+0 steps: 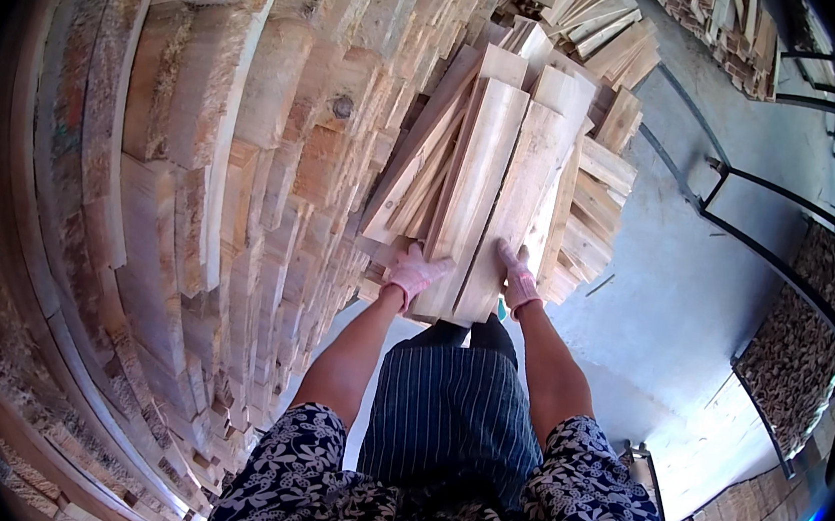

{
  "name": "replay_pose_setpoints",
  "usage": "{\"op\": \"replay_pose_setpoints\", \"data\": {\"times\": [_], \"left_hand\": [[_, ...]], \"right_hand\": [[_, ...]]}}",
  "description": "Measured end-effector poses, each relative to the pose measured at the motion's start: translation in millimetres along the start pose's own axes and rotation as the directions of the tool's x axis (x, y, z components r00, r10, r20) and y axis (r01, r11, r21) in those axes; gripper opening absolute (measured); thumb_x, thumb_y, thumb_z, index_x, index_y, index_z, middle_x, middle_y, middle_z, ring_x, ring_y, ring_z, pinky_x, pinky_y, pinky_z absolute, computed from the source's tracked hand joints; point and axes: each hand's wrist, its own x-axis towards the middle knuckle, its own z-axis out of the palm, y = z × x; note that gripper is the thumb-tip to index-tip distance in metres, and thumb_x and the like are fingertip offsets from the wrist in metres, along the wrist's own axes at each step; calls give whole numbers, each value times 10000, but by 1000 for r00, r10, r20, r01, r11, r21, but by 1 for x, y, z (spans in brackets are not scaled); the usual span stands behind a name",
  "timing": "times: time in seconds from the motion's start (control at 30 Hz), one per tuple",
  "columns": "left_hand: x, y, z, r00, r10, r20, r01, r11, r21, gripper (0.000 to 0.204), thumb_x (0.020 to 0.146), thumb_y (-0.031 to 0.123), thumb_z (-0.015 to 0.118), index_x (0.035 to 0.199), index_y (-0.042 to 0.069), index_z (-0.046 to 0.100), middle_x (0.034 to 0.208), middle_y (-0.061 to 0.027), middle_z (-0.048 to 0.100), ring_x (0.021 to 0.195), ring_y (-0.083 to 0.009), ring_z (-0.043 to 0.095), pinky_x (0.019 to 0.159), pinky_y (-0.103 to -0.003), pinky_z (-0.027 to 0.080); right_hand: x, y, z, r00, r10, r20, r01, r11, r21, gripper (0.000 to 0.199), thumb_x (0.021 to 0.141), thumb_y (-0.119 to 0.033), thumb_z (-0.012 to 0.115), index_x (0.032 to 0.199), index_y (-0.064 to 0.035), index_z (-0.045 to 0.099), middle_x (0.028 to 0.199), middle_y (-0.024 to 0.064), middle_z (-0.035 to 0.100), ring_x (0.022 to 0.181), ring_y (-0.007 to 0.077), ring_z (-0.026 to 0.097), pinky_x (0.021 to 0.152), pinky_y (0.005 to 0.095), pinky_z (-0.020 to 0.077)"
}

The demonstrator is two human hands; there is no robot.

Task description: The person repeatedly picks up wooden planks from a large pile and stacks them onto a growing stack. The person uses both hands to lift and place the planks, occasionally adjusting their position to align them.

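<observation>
Two long pale wooden boards lie side by side on top of a pile, running away from me. At the near end of the left board (477,181), my left hand (417,275) in a pinkish glove is closed on its outer edge, thumb over the top face. My right hand (517,276), gloved alike, grips the outer edge of the right board (518,205) in the same way. The fingers beneath the edges are mostly hidden. More boards (426,176) lie at a slant under and to the left of these two.
A tall wall of stacked rough boards (181,107) rises close on my left. Shorter wood pieces (594,202) stick out of the pile's right side. Black metal frames (742,227) stand on the grey floor (654,313) to the right, by another wood stack (797,337).
</observation>
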Motion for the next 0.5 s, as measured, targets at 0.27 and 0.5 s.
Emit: {"op": "replay_pose_setpoints", "data": {"times": [0.27,0.5], "left_hand": [[-4,-7,-22,982,160,103,-114,928,-354,912,765,493,850,1402,-66,512,1282,-200,652,1205,-269,624,1036,-369,484],[40,-60,14,945,258,201,-114,835,-539,995,736,356,900,1493,-20,374,1308,-176,630,1184,-257,625,984,-369,516]], "right_hand": [[-14,1,18,998,-35,57,31,998,62,846,901,-486,717,1500,-53,305,1324,141,581,1153,265,608,887,444,498],[-36,-2,26,986,-163,30,150,957,249,876,878,-251,774,1536,-83,220,1324,172,573,1116,275,641,889,423,576]]}}
